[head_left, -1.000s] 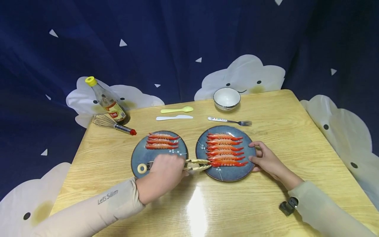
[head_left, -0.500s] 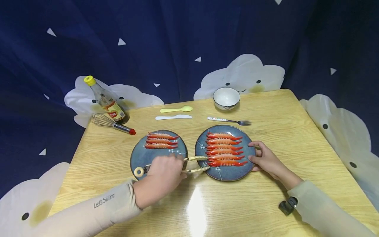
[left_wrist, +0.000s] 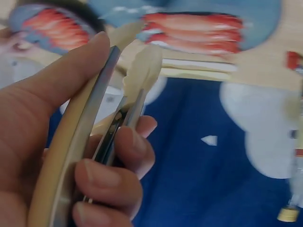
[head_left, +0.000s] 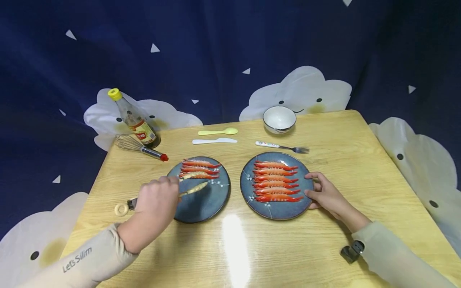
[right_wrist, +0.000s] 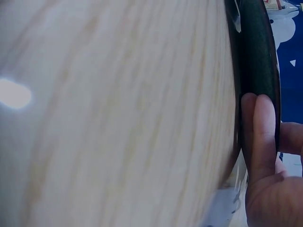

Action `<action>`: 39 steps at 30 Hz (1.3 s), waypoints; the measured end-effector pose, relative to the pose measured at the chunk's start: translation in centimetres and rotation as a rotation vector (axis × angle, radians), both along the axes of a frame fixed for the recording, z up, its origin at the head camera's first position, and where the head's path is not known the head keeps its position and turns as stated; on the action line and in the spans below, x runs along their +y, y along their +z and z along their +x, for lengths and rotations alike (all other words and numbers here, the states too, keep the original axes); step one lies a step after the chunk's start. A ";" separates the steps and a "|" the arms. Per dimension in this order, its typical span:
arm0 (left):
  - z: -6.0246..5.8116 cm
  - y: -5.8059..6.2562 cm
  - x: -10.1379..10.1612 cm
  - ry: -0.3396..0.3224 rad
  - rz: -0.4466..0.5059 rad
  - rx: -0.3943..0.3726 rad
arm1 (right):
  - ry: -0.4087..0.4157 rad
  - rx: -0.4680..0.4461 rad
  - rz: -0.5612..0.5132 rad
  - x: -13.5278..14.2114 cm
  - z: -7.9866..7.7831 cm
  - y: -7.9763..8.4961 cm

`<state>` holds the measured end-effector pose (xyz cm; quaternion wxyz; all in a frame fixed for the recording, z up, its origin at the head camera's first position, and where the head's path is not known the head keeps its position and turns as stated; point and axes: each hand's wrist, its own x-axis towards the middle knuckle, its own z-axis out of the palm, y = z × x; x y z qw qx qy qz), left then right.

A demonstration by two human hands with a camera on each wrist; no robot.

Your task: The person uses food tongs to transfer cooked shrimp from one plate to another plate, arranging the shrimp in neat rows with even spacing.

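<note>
Cream tongs gripped by left hand, lower left of frame | tips apart above left plate | right hand, right of centre, pinches right plate

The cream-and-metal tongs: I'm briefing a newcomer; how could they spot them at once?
On the pale wood-grain table, find the round blue plate bearing three red shrimp. The person's left hand grips the cream-and-metal tongs, tips over that plate. Unlike the yellow spoon and white knife, they have two arms and a cream ring.
</note>
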<state>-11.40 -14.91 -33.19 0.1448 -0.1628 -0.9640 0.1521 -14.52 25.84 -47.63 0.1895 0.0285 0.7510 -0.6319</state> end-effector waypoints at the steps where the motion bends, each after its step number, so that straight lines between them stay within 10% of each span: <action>1: -0.1 0.0 -0.5 0.011 -0.001 0.003 | -0.001 0.000 0.002 0.0 0.0 0.0; 16: -2.0 -2.5 -3.8 0.077 0.001 -0.030 | -0.017 0.006 0.020 0.2 0.3 -0.6; 29: -2.7 -1.0 -4.5 0.123 0.021 -0.172 | -0.020 0.008 0.015 -0.1 0.0 -0.2; 39: -1.0 -2.0 -4.5 0.046 0.023 -0.094 | -0.021 0.011 0.026 -0.1 0.1 -0.2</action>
